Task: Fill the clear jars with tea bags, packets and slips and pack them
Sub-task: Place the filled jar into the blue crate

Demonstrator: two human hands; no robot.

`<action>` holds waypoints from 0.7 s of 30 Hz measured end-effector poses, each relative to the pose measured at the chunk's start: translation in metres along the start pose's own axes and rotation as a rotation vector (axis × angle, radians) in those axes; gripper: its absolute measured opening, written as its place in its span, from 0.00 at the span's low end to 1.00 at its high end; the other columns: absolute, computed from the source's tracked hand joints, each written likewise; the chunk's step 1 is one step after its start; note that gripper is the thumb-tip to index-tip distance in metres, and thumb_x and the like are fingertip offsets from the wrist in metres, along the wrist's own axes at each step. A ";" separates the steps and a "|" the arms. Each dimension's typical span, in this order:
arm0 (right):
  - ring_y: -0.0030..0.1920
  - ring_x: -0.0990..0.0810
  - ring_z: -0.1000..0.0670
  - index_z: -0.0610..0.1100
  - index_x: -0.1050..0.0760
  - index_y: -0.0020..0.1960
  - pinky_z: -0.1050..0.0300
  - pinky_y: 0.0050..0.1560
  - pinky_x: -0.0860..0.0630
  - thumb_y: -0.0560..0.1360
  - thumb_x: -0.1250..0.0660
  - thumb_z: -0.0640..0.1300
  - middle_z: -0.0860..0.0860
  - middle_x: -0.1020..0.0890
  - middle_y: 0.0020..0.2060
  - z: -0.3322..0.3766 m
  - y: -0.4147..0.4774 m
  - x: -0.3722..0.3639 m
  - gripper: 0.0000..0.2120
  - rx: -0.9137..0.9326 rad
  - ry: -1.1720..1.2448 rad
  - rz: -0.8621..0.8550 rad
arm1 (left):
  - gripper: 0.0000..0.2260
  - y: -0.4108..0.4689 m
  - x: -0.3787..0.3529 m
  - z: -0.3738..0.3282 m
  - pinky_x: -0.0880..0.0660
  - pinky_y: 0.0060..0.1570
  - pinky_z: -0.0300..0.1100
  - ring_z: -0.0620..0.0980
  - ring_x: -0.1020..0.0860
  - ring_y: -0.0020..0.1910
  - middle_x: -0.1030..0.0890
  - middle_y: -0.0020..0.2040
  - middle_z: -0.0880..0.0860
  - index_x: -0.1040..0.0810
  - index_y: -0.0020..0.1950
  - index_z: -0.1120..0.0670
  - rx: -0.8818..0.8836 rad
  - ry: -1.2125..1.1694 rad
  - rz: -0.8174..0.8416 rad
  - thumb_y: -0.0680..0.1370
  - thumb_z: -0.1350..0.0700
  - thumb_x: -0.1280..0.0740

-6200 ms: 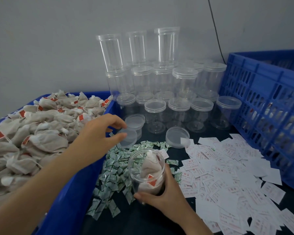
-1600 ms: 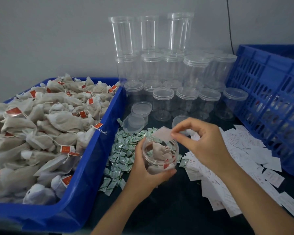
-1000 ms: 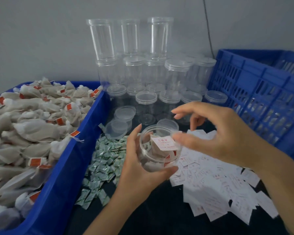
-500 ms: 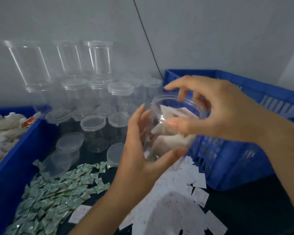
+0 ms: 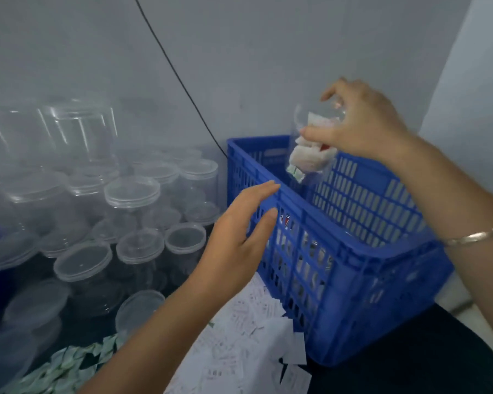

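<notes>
1. Gripping the filled jar (image 5: 310, 143) by its top, the right hand (image 5: 362, 123) holds it above the blue crate (image 5: 353, 251).
2. Left hand (image 5: 239, 237): fingers straight, holding nothing, just beside the crate's near wall.
3. Slips (image 5: 239, 336) and green packets (image 5: 69, 365) lie on the table.
</notes>
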State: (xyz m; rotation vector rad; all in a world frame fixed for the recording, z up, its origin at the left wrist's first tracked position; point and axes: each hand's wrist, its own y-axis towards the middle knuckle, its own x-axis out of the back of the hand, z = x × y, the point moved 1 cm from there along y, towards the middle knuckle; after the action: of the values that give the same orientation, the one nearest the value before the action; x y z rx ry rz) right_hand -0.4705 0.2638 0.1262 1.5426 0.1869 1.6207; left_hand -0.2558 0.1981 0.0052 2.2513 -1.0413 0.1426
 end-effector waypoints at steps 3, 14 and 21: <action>0.50 0.23 0.43 0.49 0.28 0.61 0.53 0.47 0.30 0.65 0.25 0.62 0.47 0.22 0.57 -0.024 0.014 -0.036 0.31 -0.049 -0.109 0.159 | 0.16 0.025 -0.010 0.004 0.36 0.67 0.32 0.32 0.34 0.68 0.29 0.69 0.40 0.29 0.70 0.48 -0.022 0.045 0.076 0.82 0.54 0.41; 0.64 0.25 0.40 0.45 0.40 0.73 0.45 0.58 0.24 0.66 0.20 0.53 0.44 0.29 0.68 -0.039 0.059 -0.117 0.44 -0.019 -0.224 0.493 | 0.21 0.091 -0.026 0.054 0.43 0.65 0.24 0.32 0.40 0.67 0.34 0.70 0.41 0.35 0.74 0.50 -0.019 0.268 0.087 0.81 0.49 0.41; 0.59 0.24 0.44 0.44 0.32 0.62 0.51 0.54 0.26 0.75 0.28 0.41 0.46 0.28 0.59 -0.008 0.071 -0.179 0.19 0.123 -0.307 0.805 | 0.18 0.113 -0.025 0.071 0.38 0.55 0.23 0.34 0.32 0.58 0.27 0.62 0.41 0.29 0.68 0.50 -0.016 0.333 0.020 0.80 0.46 0.39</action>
State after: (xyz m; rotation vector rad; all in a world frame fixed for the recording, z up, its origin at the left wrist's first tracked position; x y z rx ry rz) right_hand -0.5361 0.1059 0.0374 2.0924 -0.5836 1.9418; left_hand -0.3650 0.1178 -0.0017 2.1102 -0.8818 0.4975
